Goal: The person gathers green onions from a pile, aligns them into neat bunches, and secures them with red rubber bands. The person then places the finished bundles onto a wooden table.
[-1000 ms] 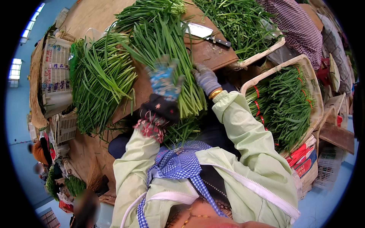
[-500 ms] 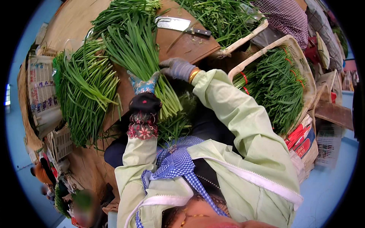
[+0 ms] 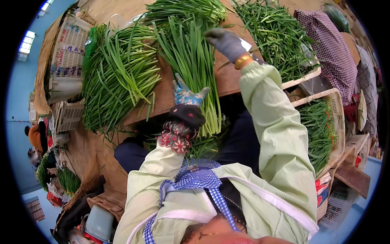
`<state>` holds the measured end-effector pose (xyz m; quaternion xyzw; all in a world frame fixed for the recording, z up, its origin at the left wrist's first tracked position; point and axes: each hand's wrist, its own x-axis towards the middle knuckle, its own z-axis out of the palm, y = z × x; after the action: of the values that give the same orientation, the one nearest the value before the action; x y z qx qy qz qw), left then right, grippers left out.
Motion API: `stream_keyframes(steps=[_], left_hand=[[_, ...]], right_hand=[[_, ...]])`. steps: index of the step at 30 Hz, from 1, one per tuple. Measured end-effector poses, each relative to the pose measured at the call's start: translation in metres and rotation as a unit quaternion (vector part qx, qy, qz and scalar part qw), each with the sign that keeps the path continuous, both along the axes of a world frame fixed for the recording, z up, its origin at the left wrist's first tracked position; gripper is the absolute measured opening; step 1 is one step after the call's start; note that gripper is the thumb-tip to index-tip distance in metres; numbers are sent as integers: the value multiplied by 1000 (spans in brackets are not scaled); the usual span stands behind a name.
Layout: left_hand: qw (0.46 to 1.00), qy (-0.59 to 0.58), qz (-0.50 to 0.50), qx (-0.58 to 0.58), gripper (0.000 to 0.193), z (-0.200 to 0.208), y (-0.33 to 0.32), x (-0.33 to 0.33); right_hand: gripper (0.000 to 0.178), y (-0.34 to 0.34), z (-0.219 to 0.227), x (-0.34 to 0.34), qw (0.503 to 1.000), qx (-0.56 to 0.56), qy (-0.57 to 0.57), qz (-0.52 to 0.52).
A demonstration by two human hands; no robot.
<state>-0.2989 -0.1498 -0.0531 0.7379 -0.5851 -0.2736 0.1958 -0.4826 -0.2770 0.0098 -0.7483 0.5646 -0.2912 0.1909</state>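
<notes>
A long bundle of garlic chives (image 3: pixel 189 53) lies on the brown board (image 3: pixel 227 73), its pale stem ends hanging over the near edge. My left hand (image 3: pixel 189 94), in a blue floral glove, is closed round the stems with the thumb across the top. At the bundle's upper right, my right hand (image 3: pixel 225 42) in a grey glove has its fingers curled by the leaves; what they pinch, if anything, is hidden. Just beyond that hand the knife blade (image 3: pixel 245 44) shows in part, mostly covered by the hand and wrist. A loose pile of chives (image 3: pixel 122 77) spreads to the left.
More chives (image 3: pixel 185 10) lie at the far side. On the right are a tray of loose greens (image 3: pixel 300 77) and a basket (image 3: pixel 338 122) of banded bunches. A white crate (image 3: pixel 69 57) stands at the far left, and a blue bucket (image 3: pixel 99 223) at lower left.
The view has shifted, so the scene sits further right. My right hand has moved from the stems up along the bundle toward the leaves, now covering much of the knife. My left hand keeps its grip.
</notes>
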Motion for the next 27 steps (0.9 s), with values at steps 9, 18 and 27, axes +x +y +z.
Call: stream_keyframes(steps=[9, 18, 27], left_hand=[[999, -37, -15, 7, 116, 1, 1, -5], [999, -28, -17, -32, 115, 4, 2, -4], [999, -43, -15, -25, 110, -2, 2, -2]], right_hand=[[37, -105, -27, 68, 963, 142, 220, 58], [10, -57, -21, -24, 907, -227, 302, 184], [19, -83, -39, -62, 934, -120, 303, -147]])
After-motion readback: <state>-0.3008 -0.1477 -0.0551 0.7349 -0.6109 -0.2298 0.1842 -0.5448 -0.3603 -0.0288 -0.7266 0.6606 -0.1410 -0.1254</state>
